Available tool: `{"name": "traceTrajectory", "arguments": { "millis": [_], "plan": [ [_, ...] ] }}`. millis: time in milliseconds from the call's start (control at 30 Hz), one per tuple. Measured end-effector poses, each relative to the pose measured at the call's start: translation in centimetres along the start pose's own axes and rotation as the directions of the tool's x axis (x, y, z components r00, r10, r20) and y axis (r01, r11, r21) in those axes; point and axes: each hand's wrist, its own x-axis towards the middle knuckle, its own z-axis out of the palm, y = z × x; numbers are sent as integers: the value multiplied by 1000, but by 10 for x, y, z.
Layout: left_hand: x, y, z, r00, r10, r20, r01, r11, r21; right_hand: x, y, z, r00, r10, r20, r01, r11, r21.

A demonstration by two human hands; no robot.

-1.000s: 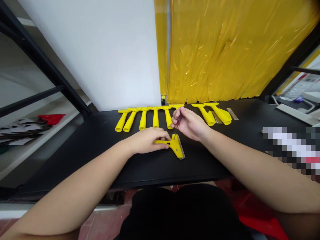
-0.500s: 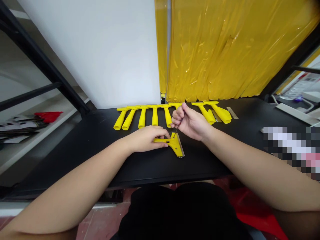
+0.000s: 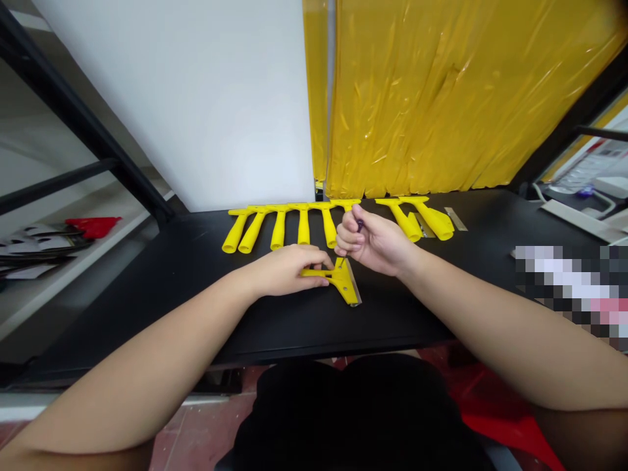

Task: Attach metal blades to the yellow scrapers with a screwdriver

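My left hand (image 3: 297, 271) is closed around the handle of a yellow scraper (image 3: 345, 286), which lies on the black tabletop with its metal blade edge facing right. In my right hand (image 3: 367, 241) is a small screwdriver (image 3: 360, 225), its dark handle mostly hidden by curled fingers. The thin shaft slants down to the upper part of the scraper head, where the tip meets it near a screw hole. Behind my hands several yellow scrapers (image 3: 278, 229) stand in a row, their hollow handle ends toward me.
Loose metal blades (image 3: 456, 219) lie at the right end of the row. A white panel (image 3: 220, 98) and yellow plastic wrapping (image 3: 417, 98) rise behind the black table (image 3: 186, 281). Black frame bars (image 3: 93, 111) stand left, beside a shelf with a red item (image 3: 95, 227).
My right fingers have shifted around the screwdriver, and its dark handle end now shows more. The scraper and my left hand stay in nearly the same place.
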Motion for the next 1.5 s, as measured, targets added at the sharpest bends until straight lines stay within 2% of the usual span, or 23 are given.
{"name": "traceTrajectory", "arguments": {
  "millis": [233, 400, 533, 633, 800, 867, 1100, 1500],
  "plan": [
    [0, 0, -1, 1000, -6, 1, 6, 1000, 5, 1, 3, 2, 992, -98, -82, 99, 995, 0],
    [0, -1, -1, 1000, -2, -2, 2, 1000, 5, 5, 0, -3, 992, -41, -118, 43, 999, 18],
    [-1, -2, -2, 1000, -13, 1, 13, 1000, 12, 3, -9, -4, 990, -55, -128, 64, 996, 68],
    [-2, -4, -2, 1000, -11, 3, 10, 1000, 20, -3, -18, -5, 996, -44, -76, 50, 996, 76],
    [-3, -6, -2, 1000, -3, -8, 3, 1000, 7, -15, -23, -2, 986, 57, 157, -60, 998, 12],
    [-3, -6, -2, 1000, -8, -8, 8, 1000, -5, -16, -20, 0, 974, 96, 206, -94, 995, -17],
    [-1, -5, -1, 1000, -9, -20, 9, 1000, -28, -13, -12, 1, 967, 104, 233, -114, 993, 30],
    [-1, -4, 0, 998, -58, -3, 58, 997, -50, -15, -13, 5, 950, 130, 285, -140, 990, 12]
  ]
}}
